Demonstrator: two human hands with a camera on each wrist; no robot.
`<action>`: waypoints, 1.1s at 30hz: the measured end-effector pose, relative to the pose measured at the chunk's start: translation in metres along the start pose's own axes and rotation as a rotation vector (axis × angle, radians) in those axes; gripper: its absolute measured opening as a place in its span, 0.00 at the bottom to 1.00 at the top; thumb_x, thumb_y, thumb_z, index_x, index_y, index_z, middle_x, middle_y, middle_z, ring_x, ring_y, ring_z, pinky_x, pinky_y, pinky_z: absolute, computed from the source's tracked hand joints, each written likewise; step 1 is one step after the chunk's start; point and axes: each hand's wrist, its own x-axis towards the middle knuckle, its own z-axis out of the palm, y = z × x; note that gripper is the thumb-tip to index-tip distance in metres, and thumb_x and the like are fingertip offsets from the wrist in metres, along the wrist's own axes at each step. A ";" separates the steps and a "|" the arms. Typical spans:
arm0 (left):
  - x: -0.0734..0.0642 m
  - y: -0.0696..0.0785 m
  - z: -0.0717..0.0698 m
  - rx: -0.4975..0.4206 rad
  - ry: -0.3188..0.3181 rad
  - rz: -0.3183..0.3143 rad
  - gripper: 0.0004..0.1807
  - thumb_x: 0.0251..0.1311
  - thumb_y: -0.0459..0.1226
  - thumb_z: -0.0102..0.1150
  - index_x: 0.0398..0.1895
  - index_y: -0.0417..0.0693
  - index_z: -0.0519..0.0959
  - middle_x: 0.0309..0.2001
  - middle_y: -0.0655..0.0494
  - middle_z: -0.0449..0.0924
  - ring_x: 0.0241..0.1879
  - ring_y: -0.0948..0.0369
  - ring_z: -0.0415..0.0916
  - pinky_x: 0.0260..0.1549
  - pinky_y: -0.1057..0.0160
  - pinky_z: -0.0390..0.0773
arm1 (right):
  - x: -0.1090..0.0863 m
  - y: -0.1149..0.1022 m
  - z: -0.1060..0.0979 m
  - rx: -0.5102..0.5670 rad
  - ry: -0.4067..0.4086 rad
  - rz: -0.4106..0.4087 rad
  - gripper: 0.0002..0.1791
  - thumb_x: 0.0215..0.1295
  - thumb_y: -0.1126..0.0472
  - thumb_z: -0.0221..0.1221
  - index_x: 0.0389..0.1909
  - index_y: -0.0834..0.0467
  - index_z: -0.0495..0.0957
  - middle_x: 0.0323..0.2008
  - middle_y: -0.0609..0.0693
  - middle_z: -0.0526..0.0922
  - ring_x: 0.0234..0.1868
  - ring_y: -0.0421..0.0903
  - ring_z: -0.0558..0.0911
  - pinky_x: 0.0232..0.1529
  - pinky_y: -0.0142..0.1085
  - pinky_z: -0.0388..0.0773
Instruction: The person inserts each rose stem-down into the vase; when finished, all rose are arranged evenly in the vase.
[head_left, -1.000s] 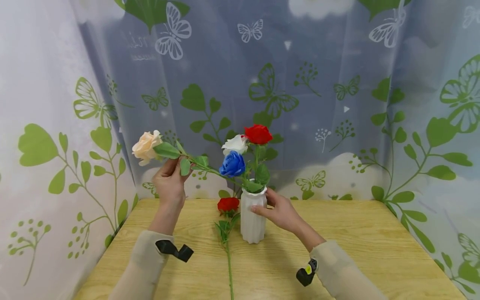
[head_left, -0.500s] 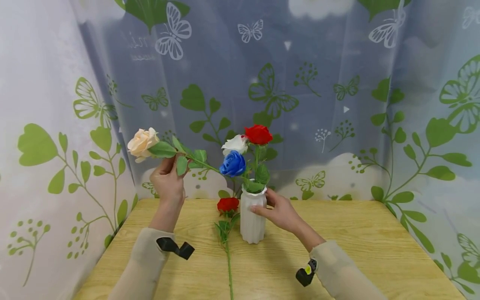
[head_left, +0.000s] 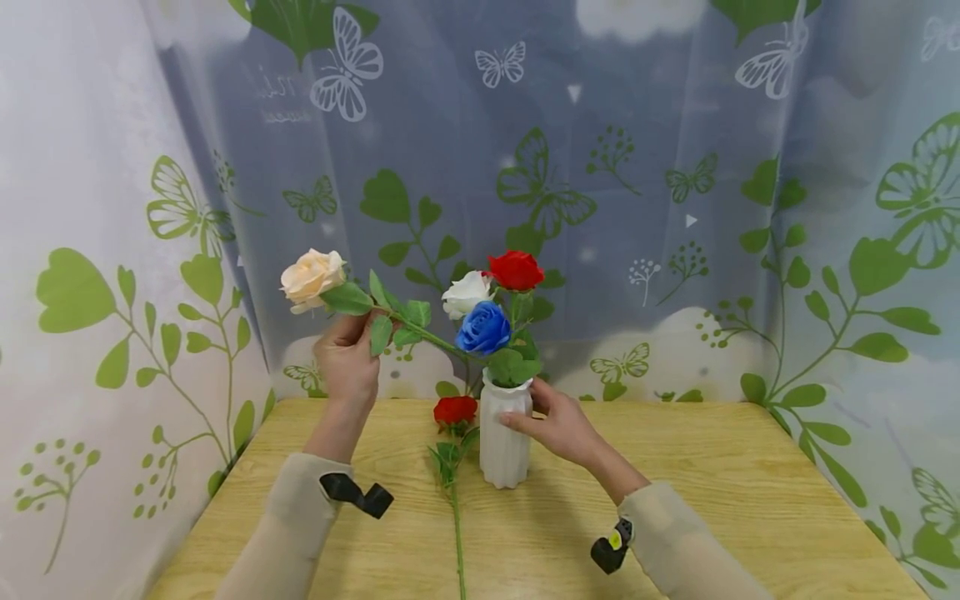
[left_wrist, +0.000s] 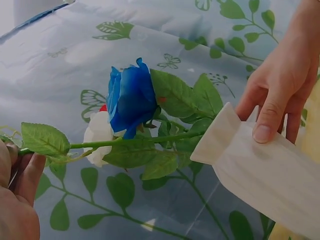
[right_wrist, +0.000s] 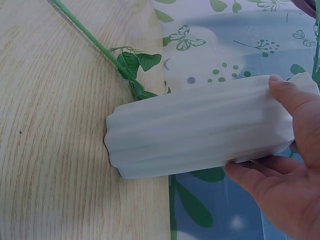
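Observation:
My left hand [head_left: 348, 362] pinches the green stem of a peach rose [head_left: 311, 279], just below its bloom. In the left wrist view that stem runs slantwise to the mouth of the white fluted vase [head_left: 504, 437]. My right hand [head_left: 558, 421] grips the vase near its neck, thumb in front and fingers behind. The vase stands upright on the table. A blue rose [head_left: 483, 327], a white rose [head_left: 467, 294] and a red rose [head_left: 516, 270] rise from its mouth. Green leaves hide the lower stems.
Another red rose [head_left: 454, 410] lies on the wooden table [head_left: 675, 500] left of the vase, its stem pointing toward the front edge. A patterned curtain [head_left: 637, 250] hangs behind the table and along both sides.
The peach rose and my left hand moved slightly left, then back right and a little up. The blue rose has shifted right. My right hand and the vase have hardly moved.

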 end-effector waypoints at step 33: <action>-0.034 -0.041 0.022 0.337 -0.204 -0.273 0.15 0.65 0.23 0.66 0.54 0.25 0.84 0.46 0.40 0.90 0.34 0.73 0.88 0.36 0.72 0.88 | -0.001 0.000 0.000 -0.010 0.015 -0.021 0.38 0.69 0.47 0.70 0.77 0.48 0.69 0.70 0.52 0.79 0.71 0.59 0.79 0.64 0.54 0.84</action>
